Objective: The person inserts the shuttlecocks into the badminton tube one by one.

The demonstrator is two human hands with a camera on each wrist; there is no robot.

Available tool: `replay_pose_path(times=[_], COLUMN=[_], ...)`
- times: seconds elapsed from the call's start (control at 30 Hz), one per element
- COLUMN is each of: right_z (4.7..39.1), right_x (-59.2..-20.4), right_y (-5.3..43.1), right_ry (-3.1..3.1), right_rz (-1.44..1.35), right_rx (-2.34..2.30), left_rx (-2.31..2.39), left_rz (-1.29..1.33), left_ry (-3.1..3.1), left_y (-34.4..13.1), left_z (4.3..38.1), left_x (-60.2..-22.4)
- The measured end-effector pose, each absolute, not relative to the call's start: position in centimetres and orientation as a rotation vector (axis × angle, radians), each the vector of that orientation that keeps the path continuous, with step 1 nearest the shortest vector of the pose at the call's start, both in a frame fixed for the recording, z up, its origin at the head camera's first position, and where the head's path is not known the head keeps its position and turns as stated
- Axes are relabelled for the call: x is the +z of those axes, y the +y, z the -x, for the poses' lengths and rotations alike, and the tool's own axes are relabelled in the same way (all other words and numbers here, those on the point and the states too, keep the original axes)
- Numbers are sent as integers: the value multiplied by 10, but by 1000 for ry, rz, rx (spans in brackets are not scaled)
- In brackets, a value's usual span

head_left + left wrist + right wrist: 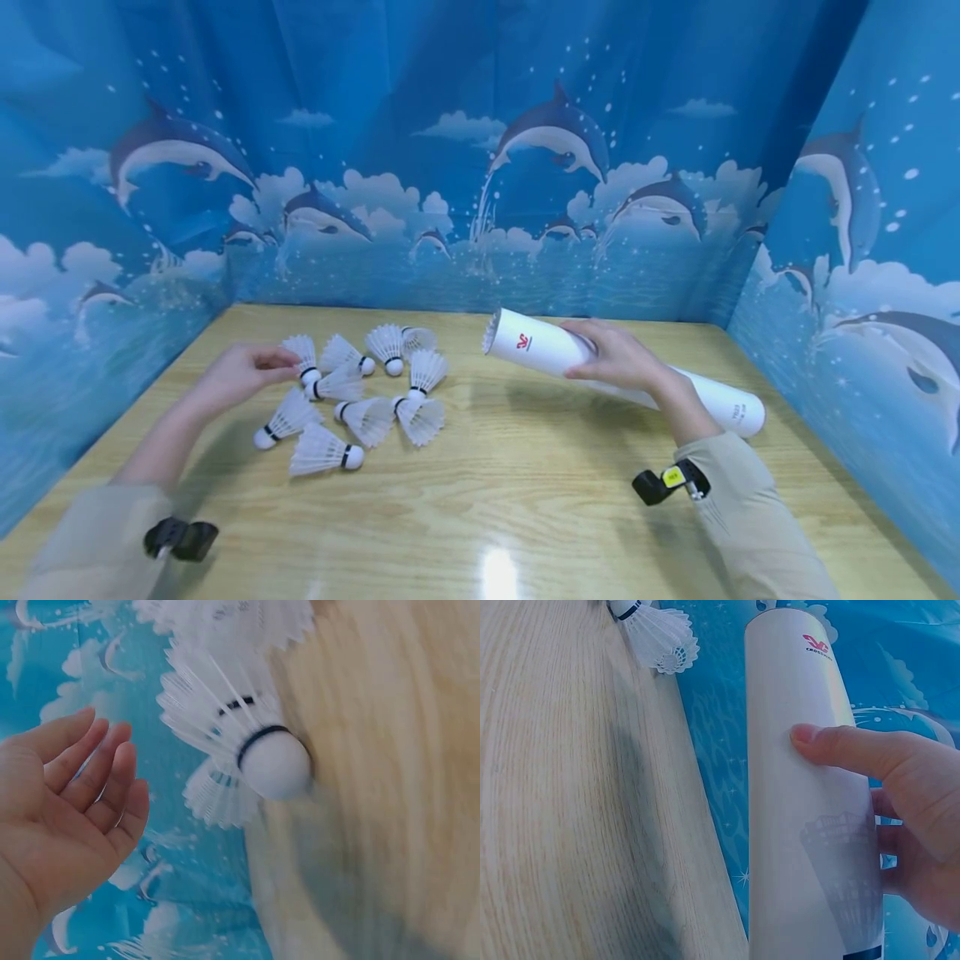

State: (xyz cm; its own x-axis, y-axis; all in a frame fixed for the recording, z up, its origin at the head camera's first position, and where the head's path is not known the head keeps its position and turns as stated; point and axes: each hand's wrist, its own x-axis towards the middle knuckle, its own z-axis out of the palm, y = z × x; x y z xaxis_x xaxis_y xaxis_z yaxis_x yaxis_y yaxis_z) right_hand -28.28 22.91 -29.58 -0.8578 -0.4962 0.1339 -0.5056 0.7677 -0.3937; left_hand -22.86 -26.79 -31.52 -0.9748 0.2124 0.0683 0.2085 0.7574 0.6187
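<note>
My right hand [618, 358] grips a long white shuttlecock tube [536, 343] near its middle, with the thumb on the near side. The tube slants, its left end raised above the table and its right end lower; a scalloped edge shows at the left end. In the right wrist view a red logo and a printed shuttlecock are on the tube. My left hand [243, 375] is beside a white feather shuttlecock [303, 354] at the back left of the group. In the left wrist view its fingers [112, 787] are loosely bent and hold nothing.
Several more shuttlecocks lie scattered on the wooden table [480, 492], among them one at the front [322, 450] and one at the back [418, 340]. A blue dolphin-print curtain [420, 108] stands behind the table and along both sides.
</note>
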Motion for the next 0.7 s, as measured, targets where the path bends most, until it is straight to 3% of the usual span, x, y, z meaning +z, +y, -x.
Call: replay_pose_path(times=[0.7], right_z=[284], right_x=[-298], right_y=[228], right_ry=[-2922], right_rz=[-852], right_rx=[643], left_rx=[966], left_rz=[-423], left_ry=[2825], left_y=[-282], left_z=[229], left_x=[-338])
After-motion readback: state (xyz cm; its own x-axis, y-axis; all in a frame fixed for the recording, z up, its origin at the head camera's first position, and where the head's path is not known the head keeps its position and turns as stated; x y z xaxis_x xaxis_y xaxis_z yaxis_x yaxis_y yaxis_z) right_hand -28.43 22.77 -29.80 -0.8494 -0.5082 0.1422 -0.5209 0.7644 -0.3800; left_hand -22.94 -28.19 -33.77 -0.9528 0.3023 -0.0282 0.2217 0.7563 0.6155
